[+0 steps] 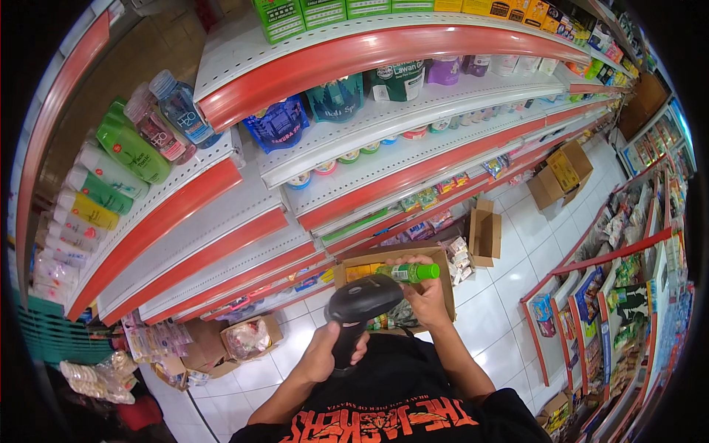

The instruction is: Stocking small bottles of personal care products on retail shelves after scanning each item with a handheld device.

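My left hand [322, 352] is wrapped around the handle of a black handheld barcode scanner [363, 300], held upright before my chest. In my right hand [427, 296] lies a small clear green bottle with a bright green cap [410, 272], tilted nearly level, its label towards the scanner. The scanner's head hides part of the view below the bottle. Beneath both hands stands an open cardboard box [443, 258], with yellow-orange packs [361, 271] and some green-wrapped items inside.
White shelves with red edges [354, 213] run across ahead, bearing bottles [133, 144], pouches [335, 99] and tubs. More cardboard boxes [485, 232] stand on the tiled floor [482, 315]. Another stocked shelf unit [576, 326] is at the right. Plastic-wrapped goods lie at the lower left.
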A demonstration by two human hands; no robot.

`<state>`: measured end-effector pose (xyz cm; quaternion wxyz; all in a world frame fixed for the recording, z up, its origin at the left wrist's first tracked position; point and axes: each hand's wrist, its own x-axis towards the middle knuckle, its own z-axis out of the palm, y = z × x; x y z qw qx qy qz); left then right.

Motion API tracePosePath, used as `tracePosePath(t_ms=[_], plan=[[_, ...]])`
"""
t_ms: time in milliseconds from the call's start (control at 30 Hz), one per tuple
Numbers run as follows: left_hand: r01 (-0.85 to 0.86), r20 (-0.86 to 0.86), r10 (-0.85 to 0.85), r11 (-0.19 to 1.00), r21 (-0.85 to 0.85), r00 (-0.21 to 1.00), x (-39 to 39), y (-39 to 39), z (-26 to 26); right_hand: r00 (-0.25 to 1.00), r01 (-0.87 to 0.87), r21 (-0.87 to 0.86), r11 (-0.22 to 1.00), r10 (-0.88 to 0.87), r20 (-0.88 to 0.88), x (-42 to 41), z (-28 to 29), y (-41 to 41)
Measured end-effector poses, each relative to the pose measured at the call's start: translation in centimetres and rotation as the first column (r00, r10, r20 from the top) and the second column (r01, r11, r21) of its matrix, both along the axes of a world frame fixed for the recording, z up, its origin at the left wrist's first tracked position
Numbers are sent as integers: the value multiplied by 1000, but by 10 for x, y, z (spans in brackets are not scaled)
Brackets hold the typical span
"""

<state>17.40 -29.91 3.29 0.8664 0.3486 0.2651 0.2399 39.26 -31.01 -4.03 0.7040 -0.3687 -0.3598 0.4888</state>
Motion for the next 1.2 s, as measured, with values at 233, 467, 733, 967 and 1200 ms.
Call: tracePosePath(t_ms=[233,467,733,967,1200], plan=[[-38,-36,36,998,-44,999,25,-17,9,999,-39,-8,999,39,-36,18,-5,-21],[-17,-68,14,999,-45,998,34,-24,7,996,-54,-30,998,51,-78,30,-2,-32],[337,-413,694,254,907,589,-56,56,22,999,-32,-62,998,31,-14,32,4,-30],[771,-426,867,81,632,258,-119,167,51,990,-51,-70,996,59,126,18,43,4],[700,-477,822,141,700,311,-140,243,38,956,-213,87,973,226,-185,9,92,28]])
